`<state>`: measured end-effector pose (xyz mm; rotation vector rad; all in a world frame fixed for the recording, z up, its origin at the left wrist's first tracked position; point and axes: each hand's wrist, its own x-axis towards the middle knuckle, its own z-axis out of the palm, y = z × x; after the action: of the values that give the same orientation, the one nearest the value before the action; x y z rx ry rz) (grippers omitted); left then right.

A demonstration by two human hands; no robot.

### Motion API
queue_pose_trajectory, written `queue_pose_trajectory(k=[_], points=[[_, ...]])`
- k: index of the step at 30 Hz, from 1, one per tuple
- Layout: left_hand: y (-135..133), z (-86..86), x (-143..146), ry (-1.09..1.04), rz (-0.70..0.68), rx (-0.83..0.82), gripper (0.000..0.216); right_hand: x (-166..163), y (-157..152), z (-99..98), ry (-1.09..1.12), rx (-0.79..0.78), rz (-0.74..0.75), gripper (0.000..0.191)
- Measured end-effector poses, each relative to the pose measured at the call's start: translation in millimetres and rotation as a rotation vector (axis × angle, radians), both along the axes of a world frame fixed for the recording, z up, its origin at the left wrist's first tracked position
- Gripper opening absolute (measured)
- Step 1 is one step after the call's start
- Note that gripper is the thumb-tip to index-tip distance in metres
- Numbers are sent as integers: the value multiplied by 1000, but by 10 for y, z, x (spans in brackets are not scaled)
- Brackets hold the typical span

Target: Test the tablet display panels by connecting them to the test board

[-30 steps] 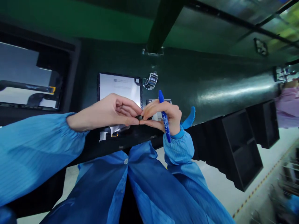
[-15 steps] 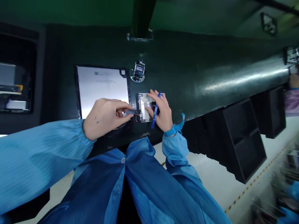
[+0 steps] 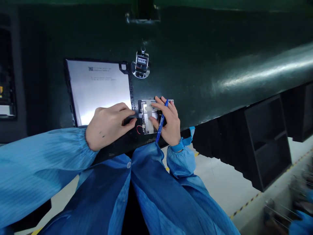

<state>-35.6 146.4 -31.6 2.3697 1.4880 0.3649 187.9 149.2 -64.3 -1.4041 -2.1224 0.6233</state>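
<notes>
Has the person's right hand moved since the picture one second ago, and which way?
Yes, rightward: the right hand then reached left of the tally counter; now it lies to the counter's right.

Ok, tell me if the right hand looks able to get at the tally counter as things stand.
Probably yes: no object shows between the right hand and the tally counter, though that hand holds a blue pen and rests on a circuit board.

The right hand (image 3: 171,125) hides part of the circuit board (image 3: 146,114); the left hand (image 3: 110,124) covers a lower corner of the white panel (image 3: 100,88). The tally counter (image 3: 141,63) reads unclearly; the left edge crops a tray (image 3: 18,58).
</notes>
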Motion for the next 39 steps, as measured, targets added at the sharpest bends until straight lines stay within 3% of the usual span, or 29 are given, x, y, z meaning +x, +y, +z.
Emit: queue_pose_trajectory(k=[8,14,23,31,34,39], points=[[-60,-19,-3,94,-32,110,27,-8,-17,9,-16,23,-8,30],[-70,-52,-1,15,-51,284,17,-7,-14,1,-99,11,-10,33],[-69,-82,36,-23,-74,310,14,-8,3,29,-86,-15,-13,32],[-76,-164,48,6,-82,318,18,-289,34,-33,-44,-48,-208,59],[-71,-118,57,27,-66,285,18,-307,33,-50,79,-2,-210,63],[-108,123,-39,70,-1,154,28,-224,41,-4,234,70,-184,49]])
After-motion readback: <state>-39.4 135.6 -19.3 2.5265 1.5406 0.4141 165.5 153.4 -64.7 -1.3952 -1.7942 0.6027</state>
